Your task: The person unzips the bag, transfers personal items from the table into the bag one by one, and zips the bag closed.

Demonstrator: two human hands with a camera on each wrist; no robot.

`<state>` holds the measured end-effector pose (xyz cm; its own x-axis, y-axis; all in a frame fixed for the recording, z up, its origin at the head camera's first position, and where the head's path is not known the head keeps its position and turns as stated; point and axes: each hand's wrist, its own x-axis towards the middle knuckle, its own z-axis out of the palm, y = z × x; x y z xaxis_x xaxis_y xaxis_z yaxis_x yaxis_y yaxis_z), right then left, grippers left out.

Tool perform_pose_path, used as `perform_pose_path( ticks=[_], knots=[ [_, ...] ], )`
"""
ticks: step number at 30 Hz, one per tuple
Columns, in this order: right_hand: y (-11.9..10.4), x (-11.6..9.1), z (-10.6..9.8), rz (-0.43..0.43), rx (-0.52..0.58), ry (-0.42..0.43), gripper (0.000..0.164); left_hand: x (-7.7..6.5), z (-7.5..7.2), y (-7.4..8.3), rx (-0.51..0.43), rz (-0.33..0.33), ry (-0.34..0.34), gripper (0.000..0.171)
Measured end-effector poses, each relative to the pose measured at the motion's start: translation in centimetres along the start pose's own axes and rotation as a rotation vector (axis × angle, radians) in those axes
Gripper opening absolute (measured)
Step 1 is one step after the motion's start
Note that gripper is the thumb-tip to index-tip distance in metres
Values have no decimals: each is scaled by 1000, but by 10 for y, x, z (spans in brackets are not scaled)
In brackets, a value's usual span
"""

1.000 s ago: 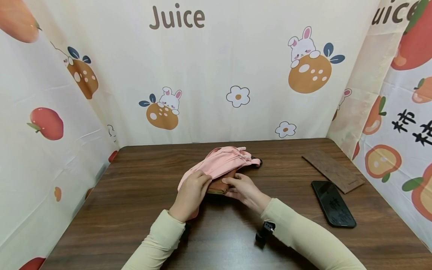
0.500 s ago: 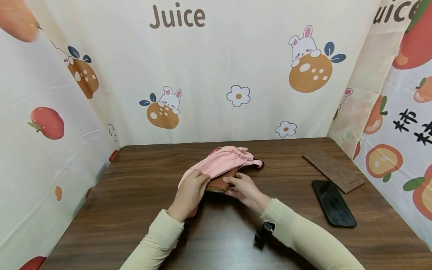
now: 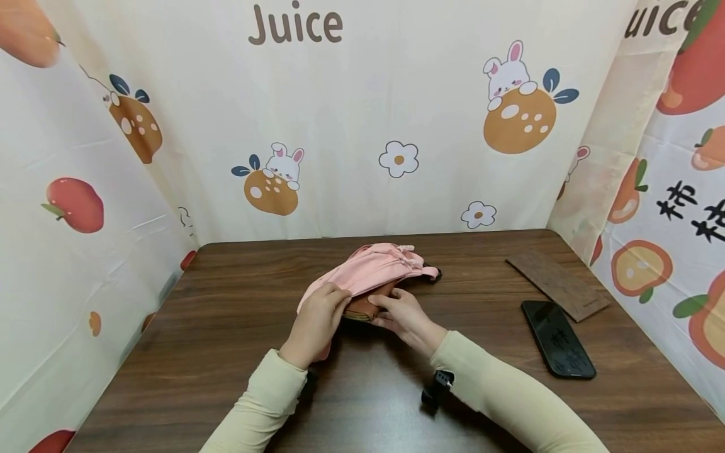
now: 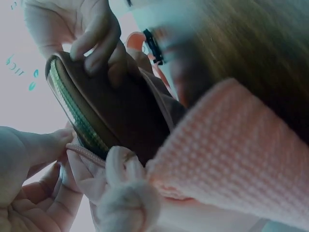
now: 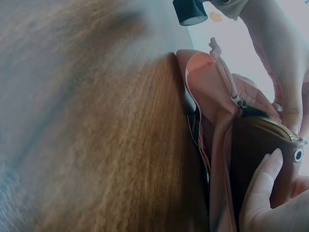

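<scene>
Wallet (image 3: pixel 360 307), brown and zip-edged, is located at the mouth of the pink bag (image 3: pixel 374 267) on the desk (image 3: pixel 215 358). One end projects toward the person; the remainder sits under the pink fabric.

Handling: expect modest weight and a firm body with slight give, judging by the leather-like cover. The smooth face may slide under a weak grip; nothing suggests fragility. Recommended hold: the projecting end, thumb on the flat face, fingers on the opposite face, clear of the metal zip (image 5: pixel 282 128) and the round stud (image 5: pixel 298 155). The bag should behave as soft, limp cloth that folds readily; take it by the rim of its mouth.

Right hand (image 3: pixel 404 318): pinches the projecting end of the wallet, thumb laid along one face, fingers behind it. The forearm comes in obliquely from the person's right.

Left hand (image 3: pixel 317 318): pinches the bag's rim between thumb and fingers, just beside the wallet, back of the hand upward. From where I stand, I cannot tell whether these fingertips also touch the wallet.

Both forearms angle inward from the near side and converge at the bag's mouth.
</scene>
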<state>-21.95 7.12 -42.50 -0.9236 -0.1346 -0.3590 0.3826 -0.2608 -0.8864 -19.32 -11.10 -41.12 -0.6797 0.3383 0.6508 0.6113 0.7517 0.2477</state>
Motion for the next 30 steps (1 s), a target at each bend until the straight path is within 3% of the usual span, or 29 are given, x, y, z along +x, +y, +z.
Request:
perform_pose_path(
  ticks=[5,14,21,30],
  knots=[
    [-3,-1,-3,10,-11,-9,55,0,-4,-3,23,-23,-12,4],
    [-6,-1,-4,13,19,-23,43,-1,-11,-8,-20,-43,-37,7],
    [-5,0,0,-4,57,8,38,1,-12,-8,-54,-47,-35,9],
    [2,2,9,-36,21,23,39,2,-8,-4,-57,-57,-31,8]
  ],
)
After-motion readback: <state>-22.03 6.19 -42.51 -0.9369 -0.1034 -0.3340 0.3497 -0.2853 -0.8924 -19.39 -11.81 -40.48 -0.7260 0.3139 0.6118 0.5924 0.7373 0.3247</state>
